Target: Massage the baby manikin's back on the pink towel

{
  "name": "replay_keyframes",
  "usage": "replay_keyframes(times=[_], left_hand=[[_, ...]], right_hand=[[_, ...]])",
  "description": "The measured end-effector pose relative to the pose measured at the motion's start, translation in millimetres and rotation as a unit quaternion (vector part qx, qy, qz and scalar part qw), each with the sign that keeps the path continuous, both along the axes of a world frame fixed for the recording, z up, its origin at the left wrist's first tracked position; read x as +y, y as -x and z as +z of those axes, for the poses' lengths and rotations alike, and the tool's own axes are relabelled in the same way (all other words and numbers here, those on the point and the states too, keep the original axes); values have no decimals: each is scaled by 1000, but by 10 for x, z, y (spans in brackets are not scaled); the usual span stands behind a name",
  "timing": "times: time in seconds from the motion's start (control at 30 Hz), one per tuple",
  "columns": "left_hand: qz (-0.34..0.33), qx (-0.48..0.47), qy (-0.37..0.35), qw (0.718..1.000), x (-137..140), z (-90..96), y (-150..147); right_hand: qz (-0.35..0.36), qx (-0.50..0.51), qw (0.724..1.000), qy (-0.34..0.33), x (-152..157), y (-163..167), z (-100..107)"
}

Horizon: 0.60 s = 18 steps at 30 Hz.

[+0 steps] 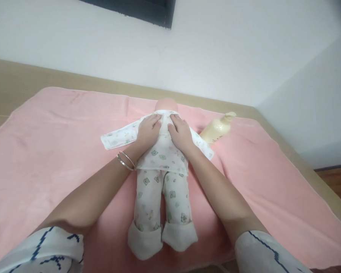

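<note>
A baby doll [162, 153] in a white printed top and trousers lies stretched out, its bald head [166, 104] at the far end and no face showing. My left hand [148, 131] rests flat on the left side of its upper back, fingers extended. On the right side lies my right hand [180, 132], also flat, thumb a little apart. Both hands press on the cloth without gripping anything. The left sleeve [119, 136] spreads outward, and the trouser cuffs [179, 236] are folded up, hiding any feet.
A pale yellow pump bottle [217, 128] lies tilted beside the doll's right sleeve. Beneath everything is a pink blanket [59, 151] over a light wooden surface [8, 74]. A white wall [216, 49] with a dark frame [147, 9] stands behind.
</note>
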<state>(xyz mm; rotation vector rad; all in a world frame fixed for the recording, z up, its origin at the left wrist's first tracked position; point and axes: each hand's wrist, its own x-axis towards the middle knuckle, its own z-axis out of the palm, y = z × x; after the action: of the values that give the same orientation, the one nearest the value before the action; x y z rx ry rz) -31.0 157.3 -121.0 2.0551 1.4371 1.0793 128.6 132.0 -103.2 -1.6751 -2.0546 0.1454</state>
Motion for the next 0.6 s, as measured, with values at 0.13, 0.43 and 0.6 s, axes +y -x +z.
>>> replay_keyframes(times=[0.13,0.43,0.6], left_hand=[[-3,5,1,1000,8,3,4],[20,90,82,992,29,105,8],[-18,165,98,981,-245,533,28]], right_hand=[[1,2,1000,7,0,6,26],[3,11,1000,17,-1,-24,67],[-32,-13,998,48,4,-13,75]])
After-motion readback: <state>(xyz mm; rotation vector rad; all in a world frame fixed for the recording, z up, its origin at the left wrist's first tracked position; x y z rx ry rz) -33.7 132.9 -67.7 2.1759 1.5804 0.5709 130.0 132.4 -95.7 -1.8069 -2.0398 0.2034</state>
